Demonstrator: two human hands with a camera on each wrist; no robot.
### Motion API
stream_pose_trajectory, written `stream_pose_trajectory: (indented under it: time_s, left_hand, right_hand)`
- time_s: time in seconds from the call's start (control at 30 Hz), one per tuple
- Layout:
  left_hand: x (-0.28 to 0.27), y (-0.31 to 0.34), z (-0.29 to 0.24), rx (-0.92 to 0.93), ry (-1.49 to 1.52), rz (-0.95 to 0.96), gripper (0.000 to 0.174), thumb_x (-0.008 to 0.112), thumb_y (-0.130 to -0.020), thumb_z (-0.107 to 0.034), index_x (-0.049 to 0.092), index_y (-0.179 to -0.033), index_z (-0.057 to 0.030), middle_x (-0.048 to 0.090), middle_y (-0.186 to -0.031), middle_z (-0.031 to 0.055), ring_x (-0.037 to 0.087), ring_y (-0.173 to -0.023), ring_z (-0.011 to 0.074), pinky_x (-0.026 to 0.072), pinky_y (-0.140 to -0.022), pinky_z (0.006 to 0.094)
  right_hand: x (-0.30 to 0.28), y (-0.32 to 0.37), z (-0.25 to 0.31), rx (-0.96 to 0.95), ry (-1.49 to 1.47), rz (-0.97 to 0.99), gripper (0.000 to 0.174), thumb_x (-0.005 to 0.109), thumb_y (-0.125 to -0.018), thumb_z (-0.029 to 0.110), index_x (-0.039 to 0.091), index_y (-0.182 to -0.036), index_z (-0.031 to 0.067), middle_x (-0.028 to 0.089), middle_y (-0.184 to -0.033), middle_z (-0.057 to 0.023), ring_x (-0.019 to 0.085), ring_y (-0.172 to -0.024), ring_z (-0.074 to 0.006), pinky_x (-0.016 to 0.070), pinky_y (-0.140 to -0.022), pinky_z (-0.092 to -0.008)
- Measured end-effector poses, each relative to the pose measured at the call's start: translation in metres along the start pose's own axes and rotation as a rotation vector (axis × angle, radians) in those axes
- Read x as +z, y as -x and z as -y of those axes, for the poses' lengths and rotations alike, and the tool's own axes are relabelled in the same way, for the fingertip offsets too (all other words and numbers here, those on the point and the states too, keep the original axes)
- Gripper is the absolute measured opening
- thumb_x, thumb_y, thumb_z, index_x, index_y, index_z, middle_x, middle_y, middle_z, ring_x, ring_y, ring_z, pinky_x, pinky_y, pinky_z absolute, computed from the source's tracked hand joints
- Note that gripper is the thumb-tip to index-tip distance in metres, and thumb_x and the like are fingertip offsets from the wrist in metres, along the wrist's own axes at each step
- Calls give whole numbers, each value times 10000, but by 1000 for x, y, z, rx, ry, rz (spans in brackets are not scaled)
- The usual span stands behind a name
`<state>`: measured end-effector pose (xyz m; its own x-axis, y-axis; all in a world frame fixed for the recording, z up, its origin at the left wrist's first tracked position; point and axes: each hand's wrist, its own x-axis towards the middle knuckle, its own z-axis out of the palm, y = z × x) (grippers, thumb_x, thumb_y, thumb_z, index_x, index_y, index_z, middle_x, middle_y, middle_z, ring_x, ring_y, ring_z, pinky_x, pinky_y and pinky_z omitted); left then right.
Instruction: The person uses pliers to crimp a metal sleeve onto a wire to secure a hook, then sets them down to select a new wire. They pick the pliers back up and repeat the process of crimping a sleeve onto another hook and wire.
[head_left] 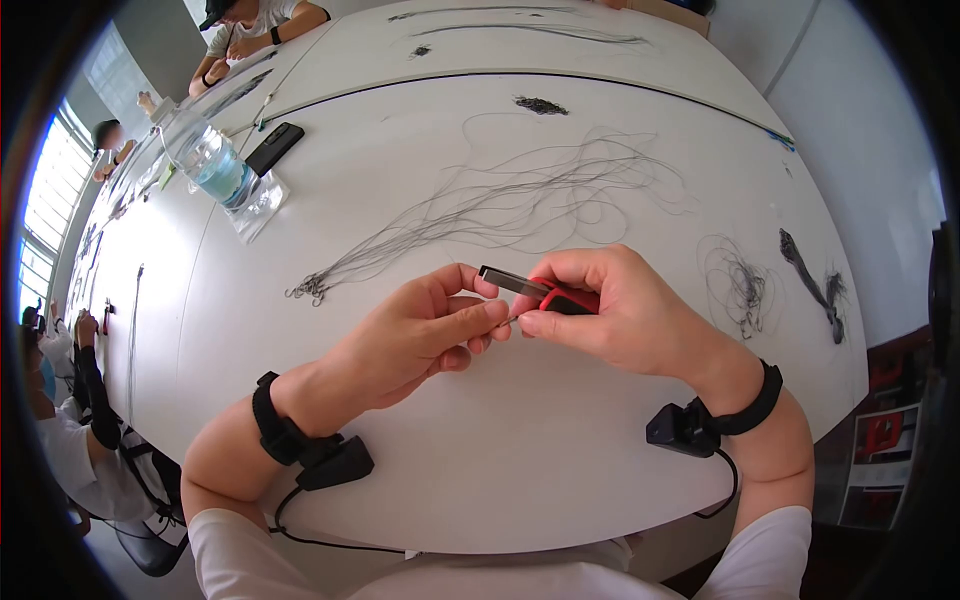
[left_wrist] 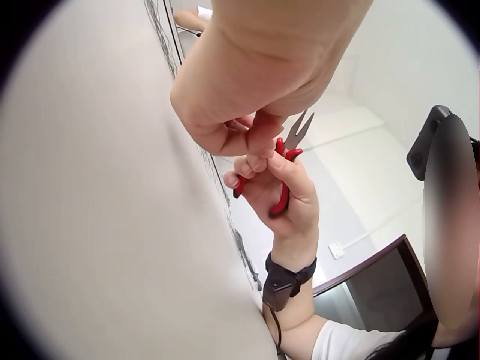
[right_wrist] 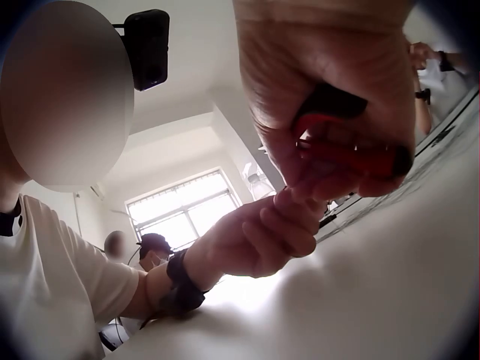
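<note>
My right hand (head_left: 640, 310) holds needle-nose pliers (head_left: 514, 283) with red and black handles in its curled fingers. The metal nose points left, over the fingertips of my left hand (head_left: 425, 325). In the left wrist view the pliers' red handle (left_wrist: 280, 201) lies across the right palm, with the nose spread apart. Between both hands' fingertips is a small, thin dark piece (head_left: 511, 320), pinched by the left thumb and fingers; its kind cannot be told. The right thumb and fingertip come right up to it. Beyond the hands lies a bundle of thin dark lines (head_left: 440, 215) with small hooks (head_left: 312, 287) at its left end.
A tangled coil of line (head_left: 742, 285) and a dark bundle (head_left: 812, 285) lie at the right. Farther back are a small dark pile (head_left: 541, 105), a large water bottle (head_left: 215, 170) and a black phone (head_left: 275, 149). Other people sit along the table's left and far sides.
</note>
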<state>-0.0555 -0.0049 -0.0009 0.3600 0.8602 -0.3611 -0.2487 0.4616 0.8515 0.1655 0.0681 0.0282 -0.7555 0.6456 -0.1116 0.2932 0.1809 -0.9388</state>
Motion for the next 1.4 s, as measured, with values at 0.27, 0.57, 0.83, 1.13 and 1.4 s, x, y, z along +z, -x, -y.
stream_pose_trajectory:
  time_s: [0.27, 0.57, 0.83, 1.13, 1.4]
  left_hand:
    - [1, 0, 2, 40, -11, -8, 206, 625, -1020, -203, 487, -1103, -73, 639, -914, 14, 526, -760, 39, 390, -609, 192]
    - [2, 2, 5, 54, -30, -48, 173, 634, -1013, -231, 587, -1097, -88, 582, -871, -31, 482, -716, 20, 358, -557, 185]
    - [3, 4, 0, 34, -77, -69, 207, 635, -1013, -220, 514, -1109, -82, 637, -896, 8, 523, -748, 45, 405, -615, 194]
    - [10, 13, -6, 402, -778, -217, 146, 691, -949, -124, 601, -1027, -39, 650, -923, -10, 577, -782, 30, 441, -613, 191]
    - [12, 15, -6, 282, -794, -244, 126, 686, -950, -109, 639, -997, -2, 659, -934, -7, 560, -766, 23, 447, -617, 189]
  right_hand:
    - [1, 0, 0, 1, 34, 14, 151, 674, -884, 148, 675, -895, -2, 542, -649, -8, 455, -616, -80, 402, -579, -268]
    - [4, 0, 1, 22, 5, 15, 157, 670, -892, 153, 675, -909, -4, 538, -654, 2, 452, -621, -70, 397, -576, -260]
    - [-1, -1, 7, 117, 23, 61, 139, 724, -904, 146, 686, -940, 17, 641, -792, 20, 552, -740, -37, 445, -682, -213]
    - [-1, -2, 3, 140, -7, 40, 142, 707, -920, 153, 679, -939, 15, 656, -794, 15, 573, -752, -47, 457, -697, -222]
    - [6, -2, -2, 54, -47, 6, 179, 676, -897, 170, 674, -905, -9, 566, -659, 2, 470, -618, -74, 409, -574, -261]
